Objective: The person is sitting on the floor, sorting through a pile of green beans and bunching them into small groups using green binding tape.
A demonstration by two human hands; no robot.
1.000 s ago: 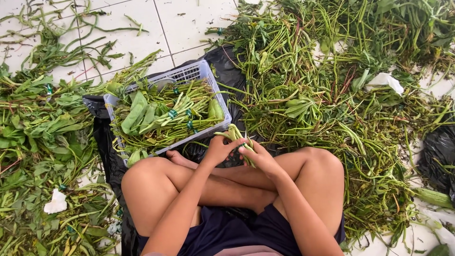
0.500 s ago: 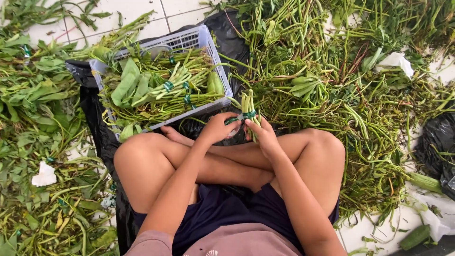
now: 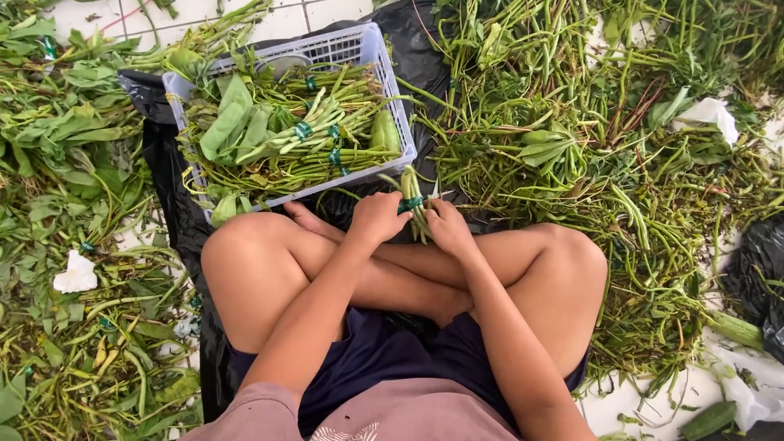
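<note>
The person sits cross-legged on the tiled floor [image 3: 163, 16], both hands meeting just in front of the knees. The left hand [image 3: 377, 217] is curled round a small bundle of green stems [image 3: 412, 208], its fingers pressed together on the stalks; the right hand [image 3: 447, 229] pinches the same bundle from the other side, beside the green band [image 3: 412, 203] wrapped about its middle. The bundle stands nearly upright between the two hands, touching the near edge of the pale plastic basket [image 3: 384, 65].

That basket already holds several banded bundles [image 3: 314, 135] laid across one another, with broad leaves at its left end, so a good share looks tied and stowed. Much appears left: a deep heap of loose stems [image 3: 572, 139] spreads over the floor on the right, and another pile of leafy greens [image 3: 57, 147] lies on the left. A black plastic sheet [image 3: 167, 204] lies under the basket and the person's legs. A crumpled white scrap [image 3: 76, 273] rests among the left-hand trimmings.
</note>
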